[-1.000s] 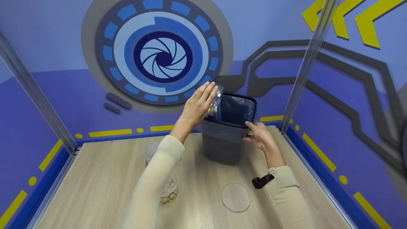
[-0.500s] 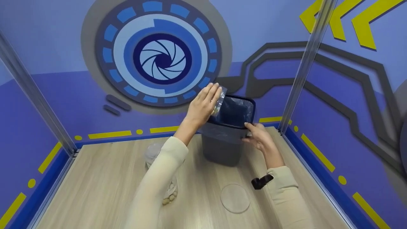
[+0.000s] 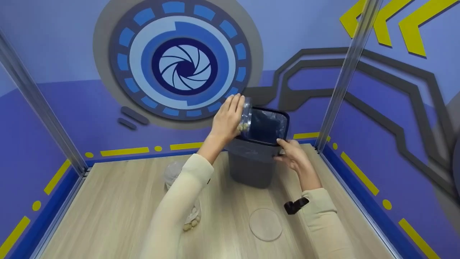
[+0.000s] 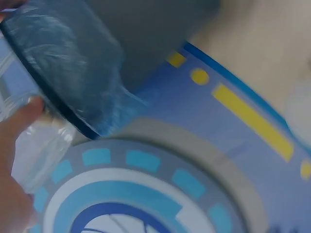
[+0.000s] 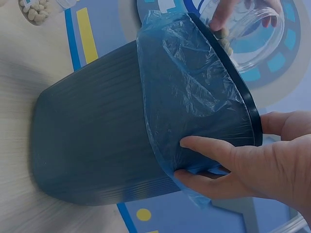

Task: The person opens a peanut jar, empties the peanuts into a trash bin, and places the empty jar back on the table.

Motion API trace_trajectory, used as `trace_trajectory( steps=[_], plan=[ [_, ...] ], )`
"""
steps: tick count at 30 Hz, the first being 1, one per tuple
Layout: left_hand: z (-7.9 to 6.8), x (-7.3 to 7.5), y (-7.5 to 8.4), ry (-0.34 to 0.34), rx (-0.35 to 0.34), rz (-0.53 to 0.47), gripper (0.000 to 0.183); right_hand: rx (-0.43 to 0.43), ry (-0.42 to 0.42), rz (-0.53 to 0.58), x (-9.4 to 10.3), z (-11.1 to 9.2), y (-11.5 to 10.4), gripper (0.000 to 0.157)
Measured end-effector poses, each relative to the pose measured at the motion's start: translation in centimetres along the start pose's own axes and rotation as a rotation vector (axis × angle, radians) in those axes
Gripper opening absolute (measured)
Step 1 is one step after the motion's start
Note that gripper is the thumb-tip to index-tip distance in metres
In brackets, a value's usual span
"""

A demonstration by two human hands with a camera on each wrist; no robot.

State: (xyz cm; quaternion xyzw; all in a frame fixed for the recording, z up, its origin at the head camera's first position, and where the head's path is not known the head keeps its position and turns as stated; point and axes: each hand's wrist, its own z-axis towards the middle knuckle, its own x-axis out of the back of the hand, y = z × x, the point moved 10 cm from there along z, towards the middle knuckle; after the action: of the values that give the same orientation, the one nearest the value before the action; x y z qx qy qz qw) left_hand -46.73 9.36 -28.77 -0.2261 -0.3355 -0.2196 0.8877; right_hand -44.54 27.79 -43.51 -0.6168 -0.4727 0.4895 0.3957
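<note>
My left hand (image 3: 228,120) grips a clear plastic jar (image 3: 247,112), tipped over the left side of a dark grey trash bin (image 3: 251,171). Several small beige pieces (image 3: 243,127) lie near the jar's mouth. In the left wrist view the thumb presses the jar (image 4: 43,150) close by the bin's black rim. A thin translucent bin liner (image 5: 194,82) is folded over that rim. At the bin's right front corner, my right hand (image 3: 294,154) pinches rim and liner, thumb on top and fingers outside, and the bin leans.
A round clear disc (image 3: 266,224) lies flat on the wooden table (image 3: 122,201). Behind the left sleeve stand a clear container of pale, nut-like pieces (image 3: 192,221) and another whitish clear container (image 3: 173,171), both partly hidden. Painted walls (image 3: 64,122) enclose the back and sides.
The left hand with the jar shifted slightly right, then back left, and the jar has turned so more of it shows. The right hand and the bin have stayed almost still.
</note>
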Motion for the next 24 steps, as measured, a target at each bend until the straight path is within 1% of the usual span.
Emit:
trace_trajectory(
  steps=[2, 4, 5, 7, 8, 10, 12, 15, 17, 18, 19, 20, 21, 24],
  plan=[
    [0.2, -0.1, 0.3, -0.008, -0.016, 0.005, 0.087, 0.002, 0.003, 0.002, 0.1, 0.1, 0.0, 0.072],
    [0.3, -0.4, 0.2, -0.032, -0.004, -0.012, 0.087, 0.005, 0.003, 0.010, 0.1, 0.1, 0.0, 0.072],
    [0.4, -0.6, 0.1, -0.047, 0.008, -0.020, 0.089, 0.005, 0.003, 0.014, 0.1, 0.1, 0.0, 0.073],
    [0.5, -1.0, -0.3, -0.094, 0.042, -0.045, 0.105, 0.002, 0.003, 0.022, 0.0, 0.1, -0.1, 0.074],
    [0.6, -1.0, -0.3, -0.109, 0.047, -0.043, 0.108, 0.004, 0.001, 0.026, 0.0, 0.1, -0.1, 0.074],
    [0.7, -0.9, -0.1, -0.102, 0.010, 0.013, 0.101, 0.007, -0.002, 0.033, 0.0, 0.0, -0.2, 0.075],
    [0.7, -0.5, 0.3, -0.062, -0.044, 0.054, 0.090, 0.011, -0.003, 0.038, -0.1, 0.0, -0.3, 0.075],
    [0.5, 0.2, 1.5, 0.040, -0.179, 0.147, 0.069, 0.016, -0.002, 0.041, 0.0, 0.1, -0.4, 0.073],
    [0.1, 0.4, 2.4, 0.083, -0.265, 0.201, 0.063, 0.013, 0.001, 0.038, 0.1, 0.1, -0.3, 0.072],
    [0.0, 0.3, 2.7, 0.088, -0.298, 0.219, 0.063, 0.013, 0.001, 0.038, 0.1, 0.1, -0.3, 0.071],
    [-0.1, 0.2, 2.9, 0.080, -0.320, 0.226, 0.065, 0.014, -0.002, 0.037, 0.0, 0.2, -0.3, 0.071],
    [-0.2, 0.1, 3.0, 0.065, -0.330, 0.232, 0.067, 0.017, -0.003, 0.039, 0.0, 0.2, -0.3, 0.070],
    [-0.2, 0.0, 3.0, 0.051, -0.331, 0.228, 0.070, 0.018, -0.005, 0.037, 0.0, 0.2, -0.3, 0.069],
    [-0.1, -0.1, 2.8, 0.007, -0.302, 0.196, 0.079, 0.023, -0.013, 0.034, -0.2, 0.2, -0.3, 0.069]
  ],
)
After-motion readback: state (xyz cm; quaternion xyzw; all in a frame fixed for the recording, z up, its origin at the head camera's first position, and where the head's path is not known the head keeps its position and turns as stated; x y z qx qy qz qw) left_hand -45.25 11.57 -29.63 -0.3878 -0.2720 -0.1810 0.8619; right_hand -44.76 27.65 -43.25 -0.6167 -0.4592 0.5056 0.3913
